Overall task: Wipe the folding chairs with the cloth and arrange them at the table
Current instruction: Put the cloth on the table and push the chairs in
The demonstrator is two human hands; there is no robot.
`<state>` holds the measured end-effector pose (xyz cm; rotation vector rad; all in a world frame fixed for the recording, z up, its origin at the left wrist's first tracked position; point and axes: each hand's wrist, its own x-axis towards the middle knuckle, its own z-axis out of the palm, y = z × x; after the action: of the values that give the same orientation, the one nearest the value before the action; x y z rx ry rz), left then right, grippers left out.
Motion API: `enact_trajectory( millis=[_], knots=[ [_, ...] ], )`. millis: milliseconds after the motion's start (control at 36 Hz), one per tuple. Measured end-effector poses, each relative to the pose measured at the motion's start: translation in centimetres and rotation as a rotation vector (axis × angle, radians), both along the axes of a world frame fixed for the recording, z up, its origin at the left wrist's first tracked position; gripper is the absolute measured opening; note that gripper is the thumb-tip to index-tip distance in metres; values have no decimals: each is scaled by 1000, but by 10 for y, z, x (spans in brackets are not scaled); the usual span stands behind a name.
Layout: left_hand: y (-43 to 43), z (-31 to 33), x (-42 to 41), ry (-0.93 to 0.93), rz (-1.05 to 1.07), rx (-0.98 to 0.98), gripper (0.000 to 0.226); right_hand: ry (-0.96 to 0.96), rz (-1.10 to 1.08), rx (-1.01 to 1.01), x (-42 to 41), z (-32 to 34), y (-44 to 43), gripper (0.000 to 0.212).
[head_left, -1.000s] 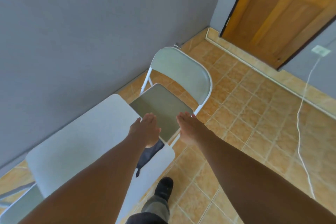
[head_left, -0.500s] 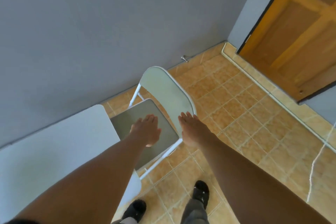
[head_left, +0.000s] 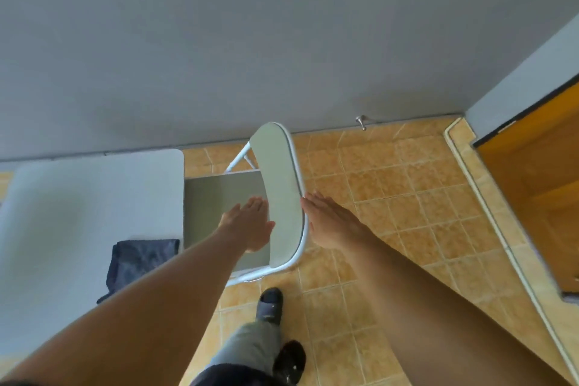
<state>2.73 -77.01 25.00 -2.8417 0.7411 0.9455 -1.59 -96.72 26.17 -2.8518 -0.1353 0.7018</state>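
Observation:
A white folding chair [head_left: 283, 197] stands unfolded at the end of the white table [head_left: 87, 207], its grey seat partly under the tabletop's edge. My left hand [head_left: 250, 222] hovers flat over the seat, just left of the backrest, fingers extended and holding nothing. On the other side of the backrest, my right hand [head_left: 332, 222] is flat and open, its fingertips at the white frame. A dark blue cloth [head_left: 138, 262] lies crumpled on the table's near edge, beside my left forearm.
A grey wall [head_left: 250, 41] runs close behind the table and chair, with a metal door stop [head_left: 362, 122] at its base. An orange wooden door [head_left: 539, 185] stands at the right. The floor is tan tile [head_left: 407, 229]. My feet [head_left: 271, 304] are just before the chair.
The view has swung left and down, so the chair now sits squarely against the table's end and the cloth shows. Both hands stay open on either side of the backrest.

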Motion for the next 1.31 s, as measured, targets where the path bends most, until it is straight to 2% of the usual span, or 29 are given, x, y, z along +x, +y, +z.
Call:
enact_trajectory(
  millis=[306, 500, 639, 778, 833, 917, 1083, 1222, 1306],
  knots=[
    [-18, -16, 51, 39, 192, -74, 70, -28, 110, -9, 96, -4, -9, 72],
    [-22, -32, 57, 97, 369, -100, 76, -33, 412, -65, 154, 0, -13, 78],
    [-37, -42, 49, 222, 491, -166, 115, -64, 742, -204, 186, -14, -13, 66],
    [-63, -55, 29, 286, 702, -162, 154, -65, 999, -355, 209, -37, -21, 75],
    [-77, -62, 22, 300, 788, -176, 163, -42, 1088, -388, 218, -39, -26, 77],
    [-99, -67, 16, 312, 943, -227, 156, -11, 1190, -396, 230, -38, -29, 77],
    [-132, -75, 13, 271, 1214, -322, 110, 6, 1286, -371, 248, -41, -21, 71],
    [-148, -82, 10, 295, 1401, -343, 95, -54, 1263, -367, 254, -56, -11, 57],
    [-151, -94, 6, 320, 1459, -337, 94, -93, 1240, -413, 237, -66, -4, 49]
  ],
)
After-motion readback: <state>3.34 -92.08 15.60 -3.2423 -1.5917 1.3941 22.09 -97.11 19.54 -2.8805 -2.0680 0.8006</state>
